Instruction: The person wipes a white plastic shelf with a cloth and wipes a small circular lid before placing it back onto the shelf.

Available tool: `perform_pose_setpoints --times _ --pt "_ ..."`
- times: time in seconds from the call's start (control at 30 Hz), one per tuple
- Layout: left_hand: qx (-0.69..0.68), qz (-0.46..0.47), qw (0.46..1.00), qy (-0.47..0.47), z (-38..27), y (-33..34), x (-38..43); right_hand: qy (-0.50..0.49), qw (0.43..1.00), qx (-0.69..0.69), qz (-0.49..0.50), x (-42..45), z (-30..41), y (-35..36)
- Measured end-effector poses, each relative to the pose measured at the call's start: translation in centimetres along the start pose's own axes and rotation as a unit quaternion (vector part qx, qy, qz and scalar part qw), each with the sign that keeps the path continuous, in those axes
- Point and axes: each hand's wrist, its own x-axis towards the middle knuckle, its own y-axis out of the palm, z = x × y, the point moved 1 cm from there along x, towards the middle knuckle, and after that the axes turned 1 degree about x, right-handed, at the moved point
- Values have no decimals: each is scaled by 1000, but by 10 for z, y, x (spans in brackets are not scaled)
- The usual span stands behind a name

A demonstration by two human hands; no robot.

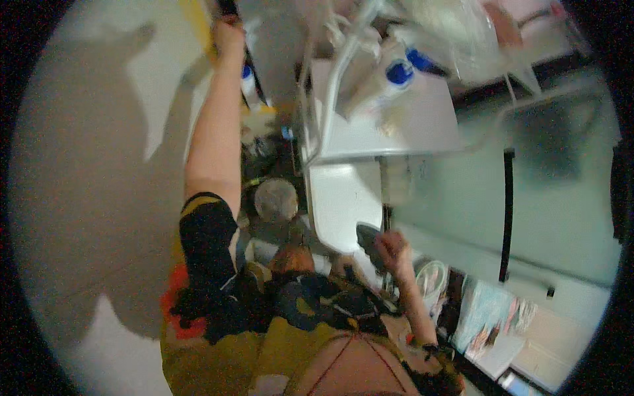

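My left hand [230, 37] is stretched far forward at the top of the view, its fingers closed around a dark bar-like thing [228, 7] that is blurred and cut off by the frame's top. Yellow edging [197, 24] runs close beside that hand. Lower down, my right hand [395, 250] is closed on a dark grey, flat-looking thing [369, 237]; blur hides what it is. Behind this grey thing lies a white panel [346, 203] with rounded corners.
A pale tubular frame [342, 64] stands ahead, near a white bottle with a blue cap [398, 74]. To the right is a greenish panel with a black bar [506, 218]. A wall [89, 148] rises at left. A round pale object [276, 200] sits low between my arms.
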Motion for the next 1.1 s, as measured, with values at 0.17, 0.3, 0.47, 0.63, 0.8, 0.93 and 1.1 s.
perform_pose_setpoints --times 0.17,0.3,0.47,0.63,0.8,0.93,1.1 --pt "-155 35 986 52 -53 -33 -62 -36 999 33 -17 8 -7 7" --pt "-347 -20 938 -6 -73 -54 -128 -70 995 68 12 6 -11 5" --pt "-400 -148 891 -155 -97 -52 -270 -67 994 70 40 -18 -49 11" --pt "-204 -35 965 -159 -23 -35 -423 -73 990 101 62 -51 -90 -1" --pt "-204 14 914 -350 -8 14 -524 -25 993 74 87 -103 -157 -14" --pt "-168 50 906 -386 24 54 -567 12 994 70 83 -133 -192 -25" --pt "-127 118 922 -345 112 80 -564 76 989 97 85 -157 -229 -2"
